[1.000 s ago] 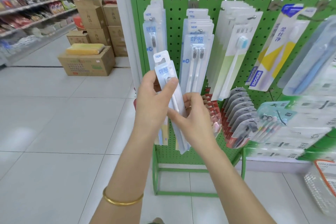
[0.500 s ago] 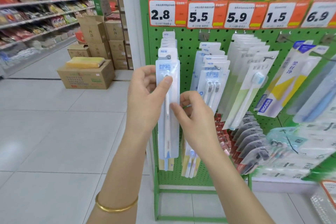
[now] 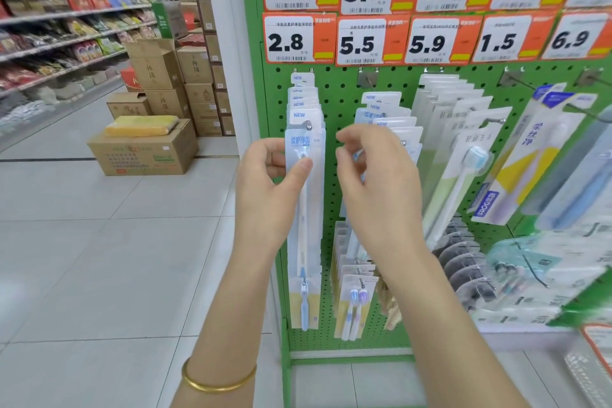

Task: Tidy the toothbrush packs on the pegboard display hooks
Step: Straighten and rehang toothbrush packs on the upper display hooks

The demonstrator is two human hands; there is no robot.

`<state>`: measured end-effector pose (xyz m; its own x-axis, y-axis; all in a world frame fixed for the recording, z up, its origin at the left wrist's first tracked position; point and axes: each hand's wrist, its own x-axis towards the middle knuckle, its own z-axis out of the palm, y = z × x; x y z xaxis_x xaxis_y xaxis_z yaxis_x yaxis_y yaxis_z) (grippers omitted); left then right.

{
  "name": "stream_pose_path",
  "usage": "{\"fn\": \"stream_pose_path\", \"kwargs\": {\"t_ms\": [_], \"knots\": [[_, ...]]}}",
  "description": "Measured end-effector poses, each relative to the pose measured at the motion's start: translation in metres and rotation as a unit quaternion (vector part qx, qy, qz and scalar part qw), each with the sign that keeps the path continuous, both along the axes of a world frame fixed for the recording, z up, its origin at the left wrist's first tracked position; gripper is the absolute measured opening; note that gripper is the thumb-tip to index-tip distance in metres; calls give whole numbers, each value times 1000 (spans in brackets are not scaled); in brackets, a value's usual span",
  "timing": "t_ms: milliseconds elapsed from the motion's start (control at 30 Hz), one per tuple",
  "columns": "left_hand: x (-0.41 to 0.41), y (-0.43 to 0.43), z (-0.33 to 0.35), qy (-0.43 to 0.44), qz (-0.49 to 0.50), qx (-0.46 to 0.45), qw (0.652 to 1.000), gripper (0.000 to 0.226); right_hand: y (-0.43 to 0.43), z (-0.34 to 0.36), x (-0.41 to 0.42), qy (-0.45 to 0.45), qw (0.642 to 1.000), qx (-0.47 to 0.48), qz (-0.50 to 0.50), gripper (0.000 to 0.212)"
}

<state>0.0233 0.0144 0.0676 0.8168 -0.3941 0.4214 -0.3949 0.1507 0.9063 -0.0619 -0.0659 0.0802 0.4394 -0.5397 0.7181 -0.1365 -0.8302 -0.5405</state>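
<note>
A green pegboard (image 3: 341, 89) carries rows of toothbrush packs on metal hooks. The leftmost hook (image 3: 308, 124) holds a stack of pale blue single-brush packs. My left hand (image 3: 265, 189) pinches the front pack (image 3: 306, 215) near its top, thumb across the brush head, and the pack hangs straight on the hook. My right hand (image 3: 377, 182) hovers just right of it with loosely curled fingers holding nothing, in front of the twin-brush packs (image 3: 387, 116) on the second hook.
Orange price tags (image 3: 364, 40) run along the top of the board. More packs hang to the right (image 3: 463, 142) and below (image 3: 356, 301). Cardboard boxes (image 3: 145, 149) stand on the tiled aisle floor at left, beside stocked shelves (image 3: 66, 26).
The pack I held tilted in both hands now hangs upright on the leftmost hook. My right hand has let go of it and drawn away to the right.
</note>
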Motion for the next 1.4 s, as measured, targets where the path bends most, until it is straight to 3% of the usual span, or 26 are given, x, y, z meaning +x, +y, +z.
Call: {"fn": "stream_pose_path", "kwargs": {"t_ms": [133, 300, 567, 767, 967, 1133, 1400], "knots": [[5, -5, 2, -18, 4, 12, 1000, 20, -11, 39, 13, 20, 999, -32, -39, 20], [10, -9, 4, -23, 8, 36, 999, 19, -41, 75, 43, 135, 988, -40, -64, 29], [13, -7, 5, -13, -6, 59, 998, 18, -78, 92, 101, 248, 968, 13, -42, 28], [12, -7, 3, -30, 3, 72, 997, 21, -85, 93, 124, 256, 966, 20, -42, 27], [7, -7, 7, -46, 50, 67, 995, 43, -91, 92, 133, 261, 963, 33, -56, 11], [2, -8, 11, -84, 89, 51, 991, 56, -91, 92, 132, 273, 960, 43, -51, 11], [-8, -12, 12, -158, 142, -23, 977, 52, -87, 97, 124, 254, 964, 47, -60, 12]]}}
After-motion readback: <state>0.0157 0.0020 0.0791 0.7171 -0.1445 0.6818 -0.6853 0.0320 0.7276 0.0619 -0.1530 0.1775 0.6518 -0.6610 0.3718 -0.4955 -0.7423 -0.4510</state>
